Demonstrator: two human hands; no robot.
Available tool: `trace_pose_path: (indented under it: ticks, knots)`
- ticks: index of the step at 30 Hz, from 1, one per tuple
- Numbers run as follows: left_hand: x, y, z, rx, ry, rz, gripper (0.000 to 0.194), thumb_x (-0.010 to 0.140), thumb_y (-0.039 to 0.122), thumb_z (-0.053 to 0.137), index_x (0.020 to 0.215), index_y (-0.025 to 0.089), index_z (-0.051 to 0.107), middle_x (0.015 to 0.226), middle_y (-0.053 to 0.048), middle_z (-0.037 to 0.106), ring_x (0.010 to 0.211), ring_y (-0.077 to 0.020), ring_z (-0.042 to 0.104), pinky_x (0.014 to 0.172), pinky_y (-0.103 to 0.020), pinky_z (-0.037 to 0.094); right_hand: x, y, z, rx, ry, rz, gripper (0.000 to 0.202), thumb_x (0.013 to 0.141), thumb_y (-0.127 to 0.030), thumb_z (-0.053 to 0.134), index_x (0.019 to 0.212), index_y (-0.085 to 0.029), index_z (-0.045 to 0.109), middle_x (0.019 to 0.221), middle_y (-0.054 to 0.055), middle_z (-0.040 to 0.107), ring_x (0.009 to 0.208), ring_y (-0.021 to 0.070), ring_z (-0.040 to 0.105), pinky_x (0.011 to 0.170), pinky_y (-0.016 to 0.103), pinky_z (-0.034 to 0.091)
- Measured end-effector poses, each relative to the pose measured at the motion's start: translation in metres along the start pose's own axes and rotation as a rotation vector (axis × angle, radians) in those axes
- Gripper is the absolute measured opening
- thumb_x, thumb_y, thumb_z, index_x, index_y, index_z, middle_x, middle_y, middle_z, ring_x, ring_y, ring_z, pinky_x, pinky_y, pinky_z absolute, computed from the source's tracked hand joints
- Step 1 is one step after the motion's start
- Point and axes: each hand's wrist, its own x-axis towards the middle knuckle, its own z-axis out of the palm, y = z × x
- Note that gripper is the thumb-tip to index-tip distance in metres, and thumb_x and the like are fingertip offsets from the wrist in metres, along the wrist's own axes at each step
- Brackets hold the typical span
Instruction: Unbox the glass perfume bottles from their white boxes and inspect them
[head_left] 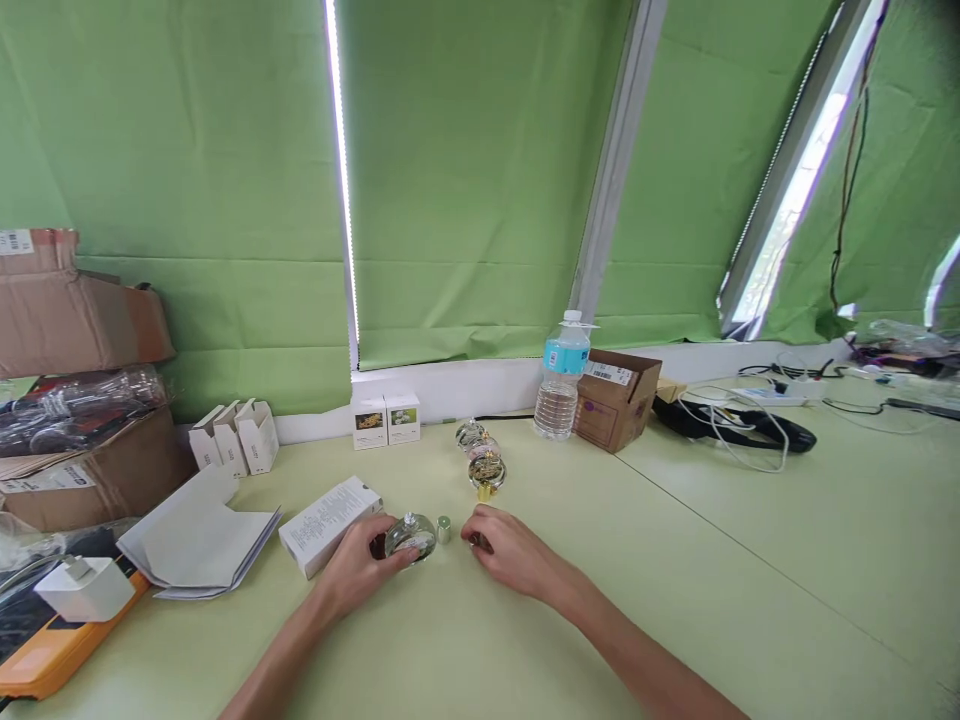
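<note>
My left hand point(369, 558) is closed round a rounded clear glass bottle point(410, 538) with a silvery neck, low over the table. Just right of that bottle a small greenish-silver cap point(444, 529) stands on the table. My right hand point(504, 545) is closed, its fingertips curled on a small dark thing too hidden to name. Behind it, several glass bottles point(486, 467) stand in a row, the nearest beside a gold cap point(484, 492). A white printed box point(330, 524) lies behind my left hand.
Two small white boxes point(387, 421), a water bottle point(561, 378) and a brown carton point(616, 400) line the back. Left are open white boxes point(235, 438), folded papers point(199, 535), cartons point(97, 470) and an orange device point(71, 640). Right lie a black pouch point(731, 424) and cables.
</note>
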Motion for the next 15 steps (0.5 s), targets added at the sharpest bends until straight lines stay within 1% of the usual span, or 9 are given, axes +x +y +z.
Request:
trace_pose_path:
  ticks: [4,7,9,12,15]
  knots:
    - [-0.001,0.003,-0.001,-0.006,-0.008,0.005,0.036,0.082,0.052,0.059,0.072,0.017,0.058,0.066,0.003,0.046,0.062,-0.0117,0.038,0.056,-0.025,0.026,-0.002,0.002,-0.004,0.043,-0.003,0.007,0.026,0.08,-0.011,0.049,0.096,-0.018,0.068,0.097,0.006,0.064,0.086,0.0171,0.06,0.076,0.026,0.042]
    - [-0.001,0.003,0.0,-0.014,0.021,0.0,0.04,0.081,0.055,0.058,0.068,0.017,0.055,0.064,0.003,0.043,0.061,-0.0116,0.037,0.055,-0.025,0.025,-0.004,-0.001,-0.011,0.094,0.015,0.007,0.022,0.081,-0.017,0.053,0.097,-0.018,0.067,0.096,0.006,0.065,0.082,0.0168,0.059,0.075,0.027,0.043]
    - [-0.002,0.003,-0.001,-0.01,0.037,-0.004,0.042,0.081,0.057,0.057,0.066,0.017,0.053,0.064,0.003,0.042,0.061,-0.0118,0.037,0.055,-0.025,0.025,-0.005,-0.004,-0.016,0.136,0.064,0.009,0.02,0.085,-0.021,0.051,0.099,-0.018,0.066,0.097,0.005,0.065,0.082,0.0168,0.059,0.075,0.028,0.045]
    - [-0.003,0.007,-0.003,-0.001,0.063,0.003,0.042,0.082,0.055,0.057,0.064,0.017,0.051,0.063,0.003,0.043,0.061,-0.012,0.037,0.055,-0.025,0.025,-0.006,-0.011,-0.022,0.2,0.157,-0.017,0.022,0.09,-0.024,0.046,0.099,-0.018,0.065,0.097,0.006,0.065,0.079,0.0159,0.058,0.073,0.028,0.046]
    - [-0.003,0.018,-0.006,-0.013,0.088,0.038,0.041,0.083,0.053,0.057,0.064,0.018,0.051,0.064,0.003,0.045,0.062,-0.0123,0.038,0.056,-0.025,0.026,-0.006,-0.019,-0.024,0.305,0.199,-0.055,0.023,0.09,-0.028,0.05,0.106,-0.019,0.064,0.103,0.006,0.065,0.076,0.014,0.057,0.071,0.028,0.048]
